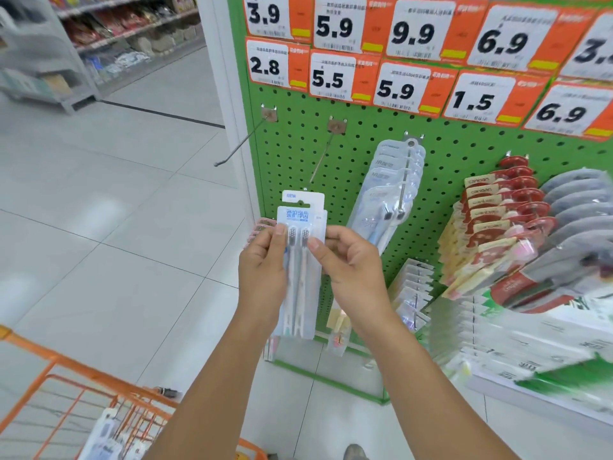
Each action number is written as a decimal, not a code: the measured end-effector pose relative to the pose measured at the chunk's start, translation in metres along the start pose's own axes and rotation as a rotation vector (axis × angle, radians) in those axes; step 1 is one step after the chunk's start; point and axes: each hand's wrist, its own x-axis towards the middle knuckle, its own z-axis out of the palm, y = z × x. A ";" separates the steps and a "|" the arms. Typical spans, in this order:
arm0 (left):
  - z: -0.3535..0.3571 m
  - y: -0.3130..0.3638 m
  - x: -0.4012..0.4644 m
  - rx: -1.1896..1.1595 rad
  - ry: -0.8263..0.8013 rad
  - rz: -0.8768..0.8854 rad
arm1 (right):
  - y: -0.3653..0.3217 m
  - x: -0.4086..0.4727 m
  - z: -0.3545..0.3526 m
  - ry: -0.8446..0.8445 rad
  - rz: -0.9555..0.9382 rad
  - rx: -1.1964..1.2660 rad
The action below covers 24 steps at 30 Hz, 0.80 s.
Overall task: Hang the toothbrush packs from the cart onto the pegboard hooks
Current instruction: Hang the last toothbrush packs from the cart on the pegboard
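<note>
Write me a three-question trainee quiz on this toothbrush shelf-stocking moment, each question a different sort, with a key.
1. True or false: the white-and-blue two-brush toothbrush pack already hangs on a hook.
2. Multiple choice: who holds that pack? A) left hand only B) right hand only C) both hands
3. Fill in: the two bare metal hooks on the green pegboard sit under price cards reading 2.8 and ___.

Key: 1 false, it is held in front of the board; 2 C, a thumb on each side of the brush heads; 3 5.5. More packs wait in the orange wire cart at lower left.
</note>
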 end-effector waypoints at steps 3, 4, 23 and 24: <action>-0.005 0.002 0.006 0.007 -0.033 0.028 | 0.000 0.000 0.001 -0.004 -0.026 0.012; -0.004 0.002 0.008 0.014 -0.033 0.027 | 0.001 0.001 0.002 0.003 -0.024 0.011; 0.008 0.001 0.027 0.104 -0.029 0.006 | 0.012 0.029 0.002 0.119 0.035 -0.059; 0.009 0.001 0.030 0.097 -0.023 0.009 | 0.014 0.032 0.003 0.117 0.025 -0.085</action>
